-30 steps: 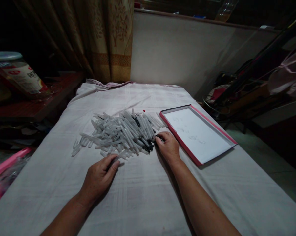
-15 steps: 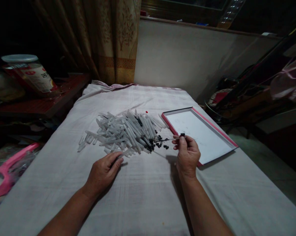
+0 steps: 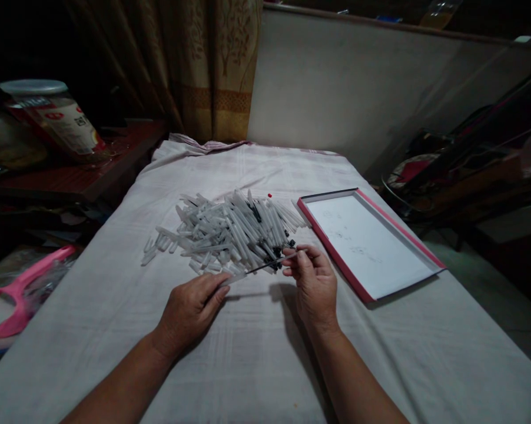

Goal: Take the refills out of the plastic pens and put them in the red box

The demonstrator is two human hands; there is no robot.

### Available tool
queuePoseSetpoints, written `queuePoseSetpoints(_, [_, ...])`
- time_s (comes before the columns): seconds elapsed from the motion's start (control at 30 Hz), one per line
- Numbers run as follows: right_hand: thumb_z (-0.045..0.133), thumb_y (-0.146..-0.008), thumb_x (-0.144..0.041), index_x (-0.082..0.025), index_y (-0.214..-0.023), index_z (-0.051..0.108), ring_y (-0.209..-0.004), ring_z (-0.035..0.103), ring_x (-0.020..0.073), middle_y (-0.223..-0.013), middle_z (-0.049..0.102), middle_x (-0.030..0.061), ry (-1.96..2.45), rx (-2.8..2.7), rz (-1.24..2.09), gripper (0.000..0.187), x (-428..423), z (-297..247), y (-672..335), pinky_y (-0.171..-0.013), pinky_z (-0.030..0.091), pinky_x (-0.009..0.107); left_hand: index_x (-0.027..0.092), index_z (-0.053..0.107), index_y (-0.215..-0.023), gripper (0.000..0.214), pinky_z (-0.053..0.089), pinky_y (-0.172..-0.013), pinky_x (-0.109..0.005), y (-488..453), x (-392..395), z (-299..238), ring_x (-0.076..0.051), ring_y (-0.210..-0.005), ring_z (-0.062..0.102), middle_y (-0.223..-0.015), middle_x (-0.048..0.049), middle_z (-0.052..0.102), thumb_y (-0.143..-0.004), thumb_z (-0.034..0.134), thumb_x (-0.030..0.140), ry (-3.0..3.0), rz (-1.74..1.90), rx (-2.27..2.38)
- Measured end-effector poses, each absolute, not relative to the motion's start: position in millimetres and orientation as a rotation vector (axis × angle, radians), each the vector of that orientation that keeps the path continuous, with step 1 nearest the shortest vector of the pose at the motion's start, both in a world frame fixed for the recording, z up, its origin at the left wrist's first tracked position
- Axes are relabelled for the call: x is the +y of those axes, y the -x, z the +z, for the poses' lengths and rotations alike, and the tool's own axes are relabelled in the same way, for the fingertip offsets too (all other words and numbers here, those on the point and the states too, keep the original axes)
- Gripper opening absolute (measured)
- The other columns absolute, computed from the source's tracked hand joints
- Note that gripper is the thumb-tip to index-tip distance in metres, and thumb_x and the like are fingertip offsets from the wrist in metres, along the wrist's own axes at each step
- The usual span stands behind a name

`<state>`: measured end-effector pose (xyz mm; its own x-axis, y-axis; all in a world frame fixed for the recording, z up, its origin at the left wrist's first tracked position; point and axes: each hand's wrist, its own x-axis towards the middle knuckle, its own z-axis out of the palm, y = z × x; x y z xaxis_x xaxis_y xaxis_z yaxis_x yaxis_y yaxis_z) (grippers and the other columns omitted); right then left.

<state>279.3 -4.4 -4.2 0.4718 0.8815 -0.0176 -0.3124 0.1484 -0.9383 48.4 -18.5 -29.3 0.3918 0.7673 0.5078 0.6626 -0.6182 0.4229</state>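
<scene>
My left hand (image 3: 193,305) is closed, thumb and fingers pinching a translucent pen barrel (image 3: 235,278). My right hand (image 3: 314,284) pinches the far end of a thin pen refill (image 3: 265,265) with a dark stretch along it. The refill's near end meets the tip of the barrel; I cannot tell how far it sits inside. Just beyond both hands lies a heap of translucent pen parts (image 3: 221,227). Small black plugs (image 3: 291,242) lie at the heap's right edge, partly hidden by my right fingers.
A shallow red-edged box lid (image 3: 336,259) with a white inside lies to the right on the white tablecloth (image 3: 248,359). One tiny red piece (image 3: 269,195) sits behind the heap. At left are a lidded jar (image 3: 57,121) on a dark red shelf and a pink plastic object (image 3: 27,288).
My right hand has moved left, away from the box lid, bringing the refill to the barrel in my left hand. The black plug seen at my right fingertips no longer shows there.
</scene>
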Motion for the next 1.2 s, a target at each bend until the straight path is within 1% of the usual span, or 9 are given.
queuePoseSetpoints(0.23, [0.075,-0.075,-0.039,-0.019,-0.083,0.07,-0.058,0.067,0.0137,-0.076,0.076,0.0033,1.127,-0.681,0.992,0.022,-8,-9,-283,-0.047,0.052,0.021,0.017,0.067,-0.111,0.023,0.056,-0.072,-0.024,-49,-21,-26,-0.016,-0.081,0.074,-0.092,-0.0049,0.077,-0.099,0.052,0.03,-2.528,0.995,1.273])
queuePoseSetpoints(0.33, [0.068,-0.081,-0.034,-0.019,-0.081,0.076,-0.053,0.061,0.0126,-0.064,0.07,0.001,1.222,-0.933,0.939,0.017,-11,-15,-284,-0.046,0.047,0.022,0.018,0.067,-0.112,0.023,0.056,-0.07,-0.025,-52,-22,-24,-0.016,-0.079,0.073,-0.09,-0.0047,0.076,-0.1,0.051,0.029,-2.553,0.949,1.253])
queuePoseSetpoints(0.4, [0.064,-0.085,-0.029,-0.019,-0.081,0.078,-0.057,0.063,0.0143,-0.065,0.07,0.002,1.236,-1.204,0.862,0.017,-15,-17,-282,-0.052,0.05,0.024,0.017,0.067,-0.112,0.023,0.055,-0.069,-0.025,-53,-23,-22,-0.016,-0.078,0.073,-0.09,-0.0049,0.076,-0.1,0.051,0.029,-2.56,0.943,1.244])
queuePoseSetpoints(0.53, [0.055,-0.092,-0.022,-0.018,-0.095,0.079,-0.07,0.07,0.0182,-0.078,0.075,0.0067,1.129,-1.652,0.62,0.024,-23,-18,-271,-0.064,0.055,0.028,0.017,0.067,-0.111,0.024,0.055,-0.067,-0.024,-56,-24,-20,-0.016,-0.075,0.072,-0.087,-0.005,0.076,-0.101,0.048,0.029,-2.587,0.944,1.225])
queuePoseSetpoints(0.67, [0.051,-0.095,-0.024,-0.012,-0.112,0.071,-0.072,0.07,0.0227,-0.082,0.075,0.0108,1.066,-1.913,0.426,0.029,-27,-21,-261,-0.065,0.057,0.033,0.016,0.066,-0.11,0.025,0.056,-0.069,-0.024,-59,-24,-20,-0.016,-0.075,0.073,-0.088,-0.0054,0.076,-0.102,0.046,0.029,-2.59,0.971,1.209])
queuePoseSetpoints(0.8, [0.052,-0.096,-0.027,-0.011,-0.117,0.067,-0.067,0.069,0.0242,-0.08,0.074,0.011,1.095,-1.96,0.385,0.031,-29,-24,-256,-0.062,0.055,0.035,0.017,0.065,-0.11,0.023,0.056,-0.071,-0.024,-58,-24,-21,-0.015,-0.078,0.073,-0.091,-0.0054,0.076,-0.102,0.046,0.028,-2.567,0.992,1.211])
queuePoseSetpoints(0.97, [0.055,-0.095,-0.029,-0.017,-0.119,0.07,-0.074,0.072,0.025,-0.086,0.076,0.0103,1.171,-1.967,0.478,0.031,-27,-17,-262,-0.069,0.057,0.034,0.018,0.065,-0.109,0.023,0.057,-0.071,-0.024,-58,-23,-22,-0.016,-0.076,0.073,-0.089,-0.0045,0.076,-0.102,0.046,0.029,-2.542,0.951,1.232])
queuePoseSetpoints(1.07, [0.053,-0.093,-0.026,-0.021,-0.114,0.072,-0.077,0.072,0.0231,-0.09,0.077,0.0088,1.306,-1.903,0.387,0.03,-20,-13,-285,-0.073,0.056,0.033,0.017,0.065,-0.11,0.024,0.058,-0.07,-0.026,-59,-23,-23,-0.017,-0.077,0.073,-0.09,-0.0053,0.076,-0.101,0.047,0.03,-2.537,0.949,1.251])
queuePoseSetpoints(1.2, [0.052,-0.089,-0.025,-0.018,-0.097,0.074,-0.082,0.071,0.0259,-0.092,0.076,0.0117,1.739,-1.748,0.098,0.024,-11,-13,-329,-0.073,0.052,0.036,0.018,0.066,-0.11,0.025,0.059,-0.071,-0.026,-58,-23,-26,-0.017,-0.079,0.074,-0.092,-0.0053,0.077,-0.101,0.048,0.031,-2.506,0.954,1.28])
